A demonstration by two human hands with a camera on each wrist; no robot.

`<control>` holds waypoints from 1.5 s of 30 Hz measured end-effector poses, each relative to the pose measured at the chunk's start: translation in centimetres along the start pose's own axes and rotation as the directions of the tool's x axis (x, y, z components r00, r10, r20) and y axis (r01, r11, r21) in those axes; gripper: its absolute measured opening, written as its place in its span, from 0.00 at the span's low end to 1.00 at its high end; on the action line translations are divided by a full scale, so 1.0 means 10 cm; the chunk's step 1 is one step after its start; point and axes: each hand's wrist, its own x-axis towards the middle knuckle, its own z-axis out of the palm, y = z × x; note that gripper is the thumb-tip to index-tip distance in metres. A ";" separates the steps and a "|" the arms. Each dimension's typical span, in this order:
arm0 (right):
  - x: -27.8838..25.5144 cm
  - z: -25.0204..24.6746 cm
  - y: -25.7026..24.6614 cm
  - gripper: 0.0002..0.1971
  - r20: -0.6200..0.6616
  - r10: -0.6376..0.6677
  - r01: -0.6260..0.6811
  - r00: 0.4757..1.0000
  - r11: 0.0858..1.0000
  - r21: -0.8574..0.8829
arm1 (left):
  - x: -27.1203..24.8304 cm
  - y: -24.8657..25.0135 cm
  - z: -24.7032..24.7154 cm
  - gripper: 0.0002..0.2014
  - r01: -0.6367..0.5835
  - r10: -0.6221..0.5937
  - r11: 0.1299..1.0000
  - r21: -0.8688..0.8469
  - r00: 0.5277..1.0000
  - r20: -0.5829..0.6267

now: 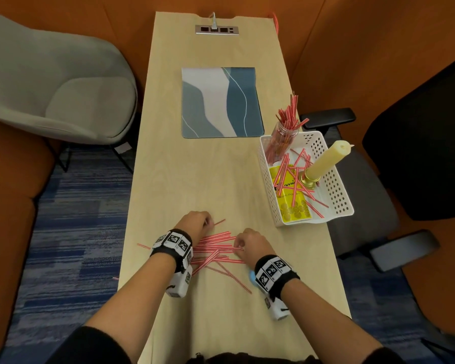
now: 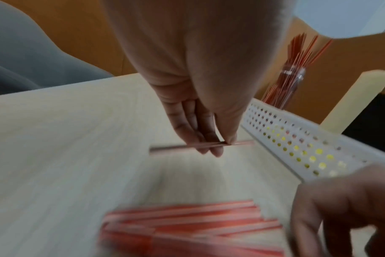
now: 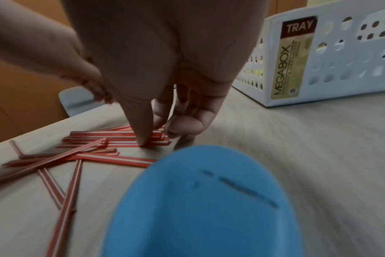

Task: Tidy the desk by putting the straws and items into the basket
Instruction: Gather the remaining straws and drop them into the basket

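Task roughly midway, judged from the layout. The white perforated plastic basket [image 1: 334, 177] at the right edge of the pale wood-grain desk [image 1: 195, 174] already holds a clear jar of straws [image 1: 283, 140], a cream wax candle in a brass holder [image 1: 323, 161], a flat yellow packet [image 1: 292, 198] and some loose straws. A fan of thin red-and-white striped straws [image 1: 216, 248] lies flat on the near desk between the two hands, with a few strays at the left edge; a smooth blue rounded object [image 3: 200, 200] sits just near of the right wrist. All of these remain to be moved.

The left hand [image 1: 195, 222] pinches a single straw [image 2: 200, 146] between thumb and fingertips, just far of the pile. The right hand [image 1: 250, 243] bends its fingers [image 3: 143, 132] down onto the right ends of the bundle; whether it grips them or merely presses is unclear, as the wrist view is blurred.

A blue-and-grey patterned rectangular mat [image 1: 221, 101] lies farther up the desk.
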 end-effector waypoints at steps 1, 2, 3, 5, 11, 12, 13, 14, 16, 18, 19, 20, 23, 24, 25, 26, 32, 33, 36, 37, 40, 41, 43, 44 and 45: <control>0.00 -0.01 0.00 0.04 0.010 -0.008 0.008 1.000 1.000 -0.004 | 0.01 0.04 -0.05 0.06 -0.024 0.022 0.999 -0.045 0.999 -0.040; 0.00 -0.04 -0.01 0.03 0.023 -0.015 0.015 1.000 1.000 -0.008 | 0.04 0.08 -0.11 0.05 -0.063 0.055 0.993 -0.100 0.995 -0.080; -0.01 -0.06 -0.01 0.02 0.032 -0.022 0.023 0.999 1.000 -0.007 | 0.06 0.15 -0.18 0.05 -0.110 0.092 0.982 -0.154 0.988 -0.121; -0.03 -0.13 0.01 0.03 0.037 -0.022 0.021 0.999 1.000 0.011 | 0.14 0.35 -0.34 0.05 -0.214 0.163 0.949 -0.231 0.962 -0.219; -0.14 -0.32 0.18 0.03 -0.048 -0.032 0.036 0.998 0.994 0.102 | 0.46 1.18 -0.71 0.04 -0.397 0.242 0.833 -0.385 0.888 -0.392; -0.17 -0.35 0.21 0.03 -0.056 -0.027 0.033 0.998 0.992 0.122 | 0.52 1.32 -0.73 0.04 -0.413 0.256 0.821 -0.394 0.884 -0.392; -0.19 -0.39 0.24 0.03 -0.062 -0.013 0.022 0.998 0.989 0.148 | 0.59 1.46 -0.74 0.03 -0.421 0.262 0.814 -0.401 0.882 -0.393; -0.22 -0.44 0.26 0.02 -0.064 0.000 0.011 0.998 0.985 0.174 | 0.65 1.59 -0.74 0.03 -0.420 0.257 0.809 -0.411 0.882 -0.395; -0.28 -0.56 0.28 0.10 -0.064 0.015 0.001 0.998 0.971 0.237 | 0.76 1.81 -0.72 0.04 -0.413 0.236 0.793 -0.448 0.886 -0.400; -0.34 -0.70 0.31 0.18 -0.070 0.018 0.006 0.997 0.945 0.328 | 0.83 1.90 -0.68 0.07 -0.401 0.222 0.804 -0.439 0.888 -0.403; -0.36 -0.77 0.33 0.18 -0.068 0.012 0.015 0.998 0.924 0.382 | 0.85 1.87 -0.65 0.08 -0.380 0.209 0.819 -0.430 0.895 -0.394; -0.39 -0.86 0.35 0.16 -0.065 0.000 0.028 0.998 0.899 0.437 | 0.88 1.79 -0.62 0.08 -0.348 0.184 0.827 -0.441 0.909 -0.373; -0.40 -1.18 0.40 0.07 -0.099 -0.015 0.067 0.995 0.834 0.547 | 0.91 1.32 -0.52 0.11 -0.194 0.039 0.857 -0.478 0.948 -0.315; -0.39 -1.29 0.43 0.07 -0.130 -0.005 0.076 0.992 0.830 0.552 | 0.89 1.13 -0.50 0.13 -0.136 -0.019 0.870 -0.473 0.951 -0.309; -0.36 -1.39 0.46 0.08 -0.174 0.020 0.079 0.984 0.835 0.544 | 0.86 0.95 -0.47 0.13 -0.081 -0.072 0.887 -0.455 0.948 -0.309; -0.32 -1.50 0.50 0.09 -0.231 0.056 0.078 0.971 0.845 0.529 | 0.79 0.79 -0.46 0.13 -0.028 -0.111 0.908 -0.417 0.946 -0.306; 0.00 -1.79 0.65 0.05 -0.448 0.299 -0.006 0.843 0.837 0.547 | 0.33 0.22 -0.29 0.08 0.166 -0.180 0.972 -0.167 0.981 -0.074; 0.04 -1.78 0.65 0.04 -0.452 0.322 -0.028 0.832 0.837 0.546 | 0.28 0.17 -0.25 0.07 0.176 -0.186 0.971 -0.164 0.981 -0.049; 0.11 -1.65 0.54 0.04 -0.465 0.305 -0.072 0.831 0.888 0.454 | 0.14 0.09 -0.15 0.02 0.154 -0.156 0.972 -0.179 0.988 0.005; 0.11 -1.56 0.48 0.04 -0.457 0.279 -0.075 0.845 0.907 0.414 | 0.11 0.07 -0.11 0.01 0.140 -0.140 0.970 -0.197 0.990 0.013; 0.05 -1.18 0.24 0.08 -0.311 0.144 -0.040 0.939 0.948 0.317 | 0.03 0.01 0.01 0.08 0.103 -0.098 0.973 -0.205 0.995 0.037; 0.03 -1.02 0.17 0.08 -0.219 0.084 -0.015 0.972 0.954 0.299 | 0.01 0.00 0.05 0.10 0.092 -0.087 0.979 -0.182 0.995 0.040; 0.00 -0.70 0.06 0.05 -0.040 0.008 0.002 0.999 0.966 0.259 | -0.01 -0.01 0.14 0.09 0.071 -0.067 0.988 -0.139 0.997 0.029; -0.01 -0.56 0.04 0.05 0.025 0.004 -0.010 1.000 0.973 0.231 | -0.02 -0.01 0.18 0.07 0.060 -0.058 0.990 -0.125 0.998 0.015; -0.01 -0.43 0.02 0.05 0.070 0.014 -0.028 0.997 0.979 0.200 | -0.03 -0.01 0.21 0.06 0.051 -0.051 0.992 -0.117 0.999 -0.003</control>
